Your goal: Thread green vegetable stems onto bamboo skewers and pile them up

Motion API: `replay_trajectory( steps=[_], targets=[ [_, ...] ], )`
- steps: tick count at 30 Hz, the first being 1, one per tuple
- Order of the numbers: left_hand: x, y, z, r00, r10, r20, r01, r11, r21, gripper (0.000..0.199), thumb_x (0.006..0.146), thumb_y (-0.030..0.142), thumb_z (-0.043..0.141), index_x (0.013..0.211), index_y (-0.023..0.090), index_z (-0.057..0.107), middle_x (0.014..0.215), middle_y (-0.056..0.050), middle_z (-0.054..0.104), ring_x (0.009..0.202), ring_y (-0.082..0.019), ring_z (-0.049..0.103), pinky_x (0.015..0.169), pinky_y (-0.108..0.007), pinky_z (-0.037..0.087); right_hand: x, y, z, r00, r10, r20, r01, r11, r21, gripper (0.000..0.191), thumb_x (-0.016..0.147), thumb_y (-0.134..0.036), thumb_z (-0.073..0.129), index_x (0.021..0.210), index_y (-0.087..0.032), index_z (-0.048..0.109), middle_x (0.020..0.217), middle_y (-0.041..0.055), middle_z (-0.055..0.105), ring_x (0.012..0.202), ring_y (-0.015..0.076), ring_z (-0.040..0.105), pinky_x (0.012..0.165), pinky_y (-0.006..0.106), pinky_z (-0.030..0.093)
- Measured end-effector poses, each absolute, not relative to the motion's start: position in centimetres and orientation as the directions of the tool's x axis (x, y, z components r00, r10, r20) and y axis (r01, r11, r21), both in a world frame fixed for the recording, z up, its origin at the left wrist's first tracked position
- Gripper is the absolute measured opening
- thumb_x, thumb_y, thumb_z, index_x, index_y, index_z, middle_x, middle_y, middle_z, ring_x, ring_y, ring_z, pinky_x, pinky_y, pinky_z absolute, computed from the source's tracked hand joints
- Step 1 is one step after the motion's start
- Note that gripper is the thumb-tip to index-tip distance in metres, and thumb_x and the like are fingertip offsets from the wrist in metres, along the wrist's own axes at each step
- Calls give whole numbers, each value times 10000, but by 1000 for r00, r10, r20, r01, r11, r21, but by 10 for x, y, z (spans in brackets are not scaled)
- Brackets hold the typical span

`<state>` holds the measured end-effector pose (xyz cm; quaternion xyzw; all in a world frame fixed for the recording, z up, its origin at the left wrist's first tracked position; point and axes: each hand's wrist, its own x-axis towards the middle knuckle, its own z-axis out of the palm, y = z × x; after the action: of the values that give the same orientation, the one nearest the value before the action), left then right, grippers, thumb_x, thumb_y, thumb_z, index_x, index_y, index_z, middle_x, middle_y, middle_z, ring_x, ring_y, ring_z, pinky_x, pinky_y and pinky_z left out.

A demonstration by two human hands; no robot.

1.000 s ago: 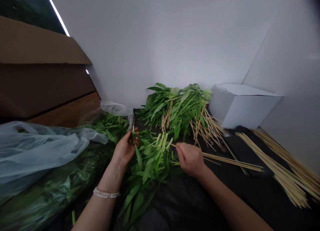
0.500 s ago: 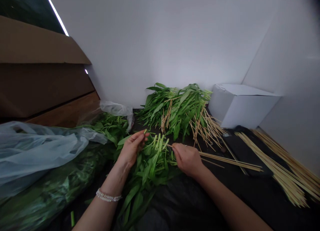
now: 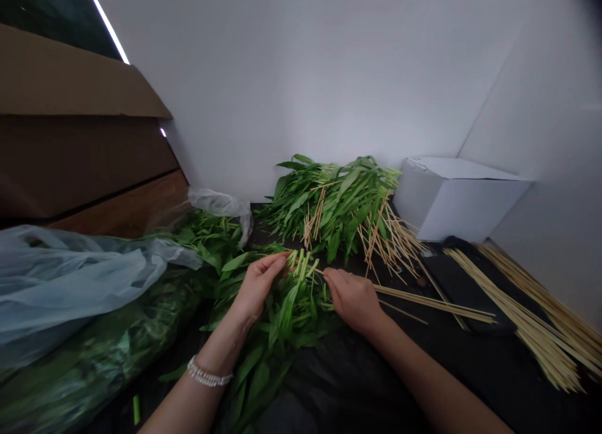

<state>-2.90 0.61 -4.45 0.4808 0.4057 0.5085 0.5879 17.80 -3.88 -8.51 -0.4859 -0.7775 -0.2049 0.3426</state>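
Observation:
Near the centre, several cut green stems [image 3: 301,266] stand side by side on a thin stick, their leaves [image 3: 286,312] hanging down. My left hand [image 3: 260,282] pinches a stem at the left end of this row. My right hand [image 3: 350,296] is closed on wooden sticks [image 3: 437,303]; one tip reaches the stems from the right and the others stick out behind the hand. Behind lies a pile of leafy bunches [image 3: 338,199] with sticks [image 3: 395,239] through them.
Plastic bags of greens [image 3: 103,346] lie at the left, beside a cardboard box [image 3: 79,89]. A white box [image 3: 470,195] stands at the back right. Long stick bundles [image 3: 522,315] lie at the right, partly over a black object [image 3: 461,283]. A cut stem piece [image 3: 136,410] lies at the lower left.
My left hand has moved right and slightly down, bringing its stem against the row. My right hand stays nearly in place with the sticks.

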Motion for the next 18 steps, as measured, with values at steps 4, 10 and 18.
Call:
replay_trajectory(
  steps=[4, 10, 18],
  targets=[
    [-29, 6, -45, 156, 988, 17, -219, 18, 976, 340, 638, 359, 835, 912, 166, 774, 801, -59, 770, 666, -139, 667, 667, -224, 521, 178, -39, -85, -295, 616, 730, 895, 447, -16, 218, 965, -195, 402, 953, -174, 618, 712, 9, 623, 580, 116, 558, 553, 266, 326],
    [-29, 8, -46, 132, 991, 3, -228, 27, 973, 320, 600, 326, 861, 861, 163, 773, 781, -51, 768, 680, -137, 672, 709, -229, 520, 176, -39, -86, -297, 620, 726, 895, 445, -14, 235, 972, -190, 388, 949, -170, 621, 678, 6, 603, 566, 119, 550, 546, 263, 308],
    [-29, 11, -51, 97, 995, -19, -219, 40, 975, 346, 539, 311, 891, 826, 158, 772, 790, -62, 775, 688, -155, 685, 738, -267, 526, 174, -41, -87, -296, 629, 719, 889, 456, -33, 238, 967, -175, 393, 1002, -164, 628, 700, 11, 619, 588, 125, 574, 556, 261, 339]
  ],
)
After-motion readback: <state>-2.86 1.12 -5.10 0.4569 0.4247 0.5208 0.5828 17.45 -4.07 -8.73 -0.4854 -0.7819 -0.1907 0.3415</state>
